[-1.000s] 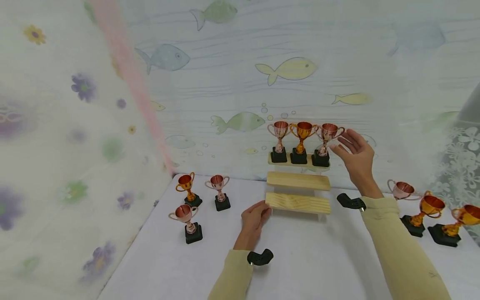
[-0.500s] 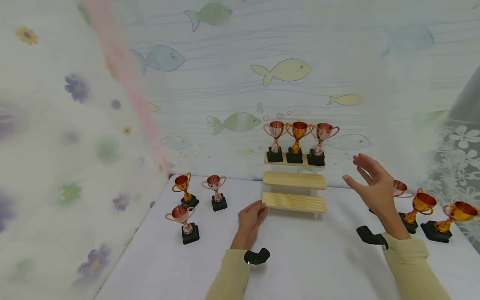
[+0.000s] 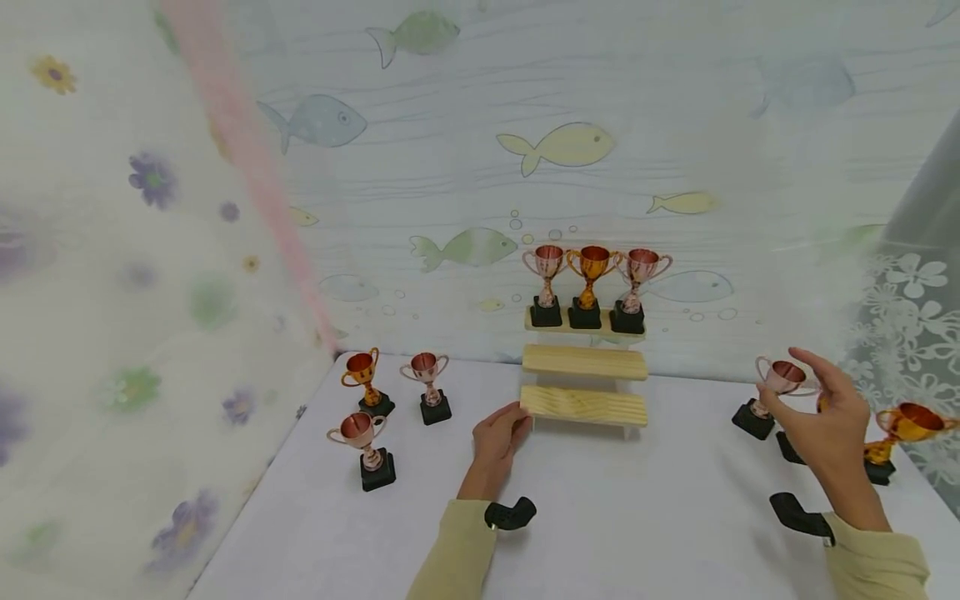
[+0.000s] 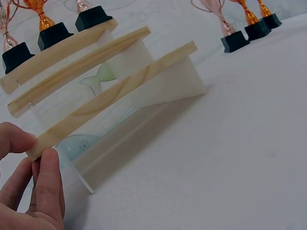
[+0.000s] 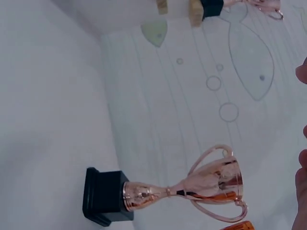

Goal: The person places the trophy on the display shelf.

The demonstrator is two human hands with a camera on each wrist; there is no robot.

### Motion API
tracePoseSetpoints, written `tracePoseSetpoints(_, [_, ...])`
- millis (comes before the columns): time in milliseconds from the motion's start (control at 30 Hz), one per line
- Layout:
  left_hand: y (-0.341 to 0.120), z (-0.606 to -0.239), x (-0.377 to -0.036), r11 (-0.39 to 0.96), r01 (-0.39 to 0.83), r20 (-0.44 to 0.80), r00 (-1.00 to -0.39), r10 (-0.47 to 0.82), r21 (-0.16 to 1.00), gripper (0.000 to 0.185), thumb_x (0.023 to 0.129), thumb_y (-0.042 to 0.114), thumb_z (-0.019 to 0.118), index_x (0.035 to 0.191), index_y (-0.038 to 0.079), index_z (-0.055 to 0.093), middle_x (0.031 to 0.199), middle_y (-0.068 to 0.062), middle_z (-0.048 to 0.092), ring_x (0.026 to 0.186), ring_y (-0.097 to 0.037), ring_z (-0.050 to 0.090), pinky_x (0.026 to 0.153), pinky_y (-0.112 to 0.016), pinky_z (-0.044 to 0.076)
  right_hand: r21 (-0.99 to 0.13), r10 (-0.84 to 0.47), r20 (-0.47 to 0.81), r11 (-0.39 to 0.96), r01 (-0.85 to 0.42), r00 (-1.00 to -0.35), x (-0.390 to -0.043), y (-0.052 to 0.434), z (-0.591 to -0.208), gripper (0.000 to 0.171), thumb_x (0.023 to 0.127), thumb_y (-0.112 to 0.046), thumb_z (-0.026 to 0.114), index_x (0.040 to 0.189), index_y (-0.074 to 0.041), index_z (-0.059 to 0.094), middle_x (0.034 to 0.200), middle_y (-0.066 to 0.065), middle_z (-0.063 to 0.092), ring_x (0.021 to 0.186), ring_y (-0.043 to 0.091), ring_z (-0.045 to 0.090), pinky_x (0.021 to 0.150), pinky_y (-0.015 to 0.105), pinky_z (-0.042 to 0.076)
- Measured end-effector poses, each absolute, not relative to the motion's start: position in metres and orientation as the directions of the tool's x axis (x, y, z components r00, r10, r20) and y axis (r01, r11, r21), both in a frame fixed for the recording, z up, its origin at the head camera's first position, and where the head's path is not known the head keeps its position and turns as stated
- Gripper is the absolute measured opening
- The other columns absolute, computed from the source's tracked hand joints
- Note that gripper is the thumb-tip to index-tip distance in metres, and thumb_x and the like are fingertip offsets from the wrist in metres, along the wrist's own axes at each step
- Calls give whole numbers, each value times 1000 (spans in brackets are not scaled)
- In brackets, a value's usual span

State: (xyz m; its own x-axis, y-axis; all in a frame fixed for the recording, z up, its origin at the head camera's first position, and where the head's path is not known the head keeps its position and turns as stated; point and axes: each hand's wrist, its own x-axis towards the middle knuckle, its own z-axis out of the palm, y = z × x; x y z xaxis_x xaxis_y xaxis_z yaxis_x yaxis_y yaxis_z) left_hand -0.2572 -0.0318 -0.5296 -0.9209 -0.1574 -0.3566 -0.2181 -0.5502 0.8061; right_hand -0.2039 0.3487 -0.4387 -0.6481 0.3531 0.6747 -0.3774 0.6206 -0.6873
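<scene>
The person's left hand (image 3: 501,435) rests on the white counter (image 3: 600,517) with its fingers (image 4: 48,172) curled against the left end of the lowest step of a small three-step wooden stand (image 3: 583,367); thumb and fingertips pinch the end of that plank. Beyond those fingers, on the top step, three small trophies on black bases stand side by side: a rose-coloured cup (image 3: 546,286), a gold cup (image 3: 589,286) and another rose-coloured cup (image 3: 634,289). The two lower steps are bare wood.

The right hand (image 3: 828,421) is raised over the right side of the counter, its fingers spread apart and loosely bent, holding nothing. Just in front of its fingertips stands a rose trophy (image 3: 772,392) on a black base, upright on the counter; from the head view the fingertips are right at the rim of its cup, but I cannot tell whether they touch it. The wrist view shows the same trophy (image 5: 192,189) standing free just ahead of the fingertips at the frame's edge. Partly behind the hand sits another gold trophy, mostly hidden, and to the outer side of the fingers a third gold trophy (image 3: 903,433).

Well off to the outer side of the left fingers, three more trophies stand apart on the counter: a gold one (image 3: 363,382), a rose one (image 3: 427,386) and a nearer rose one (image 3: 362,448).
</scene>
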Motion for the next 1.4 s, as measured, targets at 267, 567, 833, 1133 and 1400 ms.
tracePoseSetpoints(267, [-32, -530, -258, -554, -222, -366, -917, -161, 802, 35, 88, -6, 71, 121, -12, 66, 100, -14, 70, 86, -15, 69, 83, -27, 61, -729, 347, 403, 682, -68, -847, -214, 369, -431, 64, 92, -22, 73, 149, -5, 50, 155, 22, 44, 139, 37, 42, 105, 9, 34])
tracePoseSetpoints(567, [-31, -529, -257, -547, -222, -360, -920, -157, 807, 35, 87, -6, 71, 121, -13, 66, 101, -15, 70, 87, -15, 69, 83, -27, 62, -646, 235, 378, 759, -73, -896, -223, 378, -432, 66, 91, -13, 72, 146, 8, 45, 126, 36, 53, 111, 50, 49, 62, 2, 28])
tracePoseSetpoints(833, [-32, -532, -257, -535, -219, -353, -922, -160, 816, 35, 87, -5, 70, 121, -13, 65, 103, -16, 70, 88, -16, 69, 83, -26, 61, -621, 238, 287, 783, 9, -928, -231, 386, -427, 70, 95, -24, 70, 149, 8, 39, 145, 44, 38, 123, 63, 39, 84, 72, 49])
tracePoseSetpoints(1133, [-32, -532, -257, -536, -223, -354, -922, -154, 814, 35, 90, -4, 70, 123, -12, 65, 104, -16, 69, 88, -15, 68, 83, -25, 61, -520, 59, 232, 851, -73, -971, -240, 396, -417, 60, 89, -11, 73, 132, 22, 46, 103, 36, 59, 82, 37, 55, 52, 23, 44])
tracePoseSetpoints(1400, [-32, -531, -255, -532, -233, -362, -920, -151, 814, 36, 91, -3, 69, 125, -11, 64, 107, -17, 68, 91, -16, 68, 85, -25, 60, -493, 26, 164, 868, -59, -986, -247, 408, -415, 63, 84, -6, 77, 129, 24, 45, 102, 40, 59, 84, 43, 58, 55, 25, 48])
